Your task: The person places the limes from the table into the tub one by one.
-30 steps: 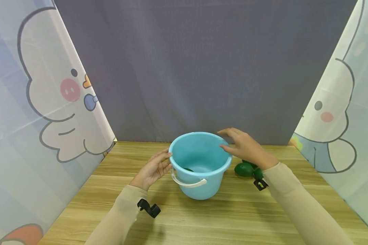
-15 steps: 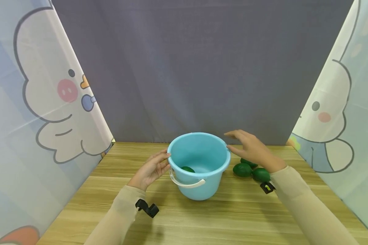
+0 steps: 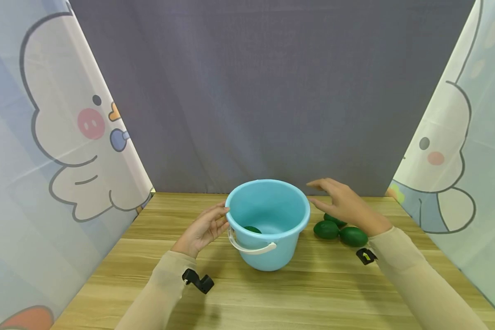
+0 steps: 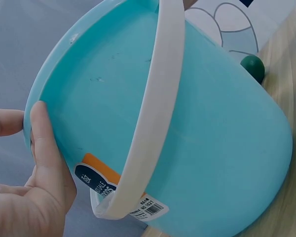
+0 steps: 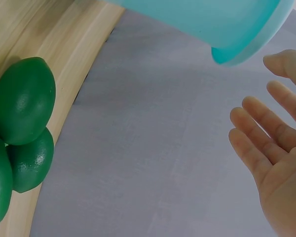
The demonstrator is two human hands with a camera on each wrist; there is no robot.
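The right hand (image 3: 347, 207), fingers loosely parted and holding nothing, hangs just beside the rim (image 3: 307, 216) of the bucket (image 3: 270, 256), not touching it. Below this hand and slightly toward the person, three fruits lie clustered on the bench (image 3: 305, 293): left fruit (image 3: 326, 230) and right fruit (image 3: 354, 237), long axes roughly sideways, and rear fruit (image 3: 336, 219), partly hidden. This hand is clearly nearer them. Leftward of it, an inside fruit (image 3: 253, 229) shows in the bucket. Farthest across, the left hand (image 3: 204, 230) pinches the opposite rim.
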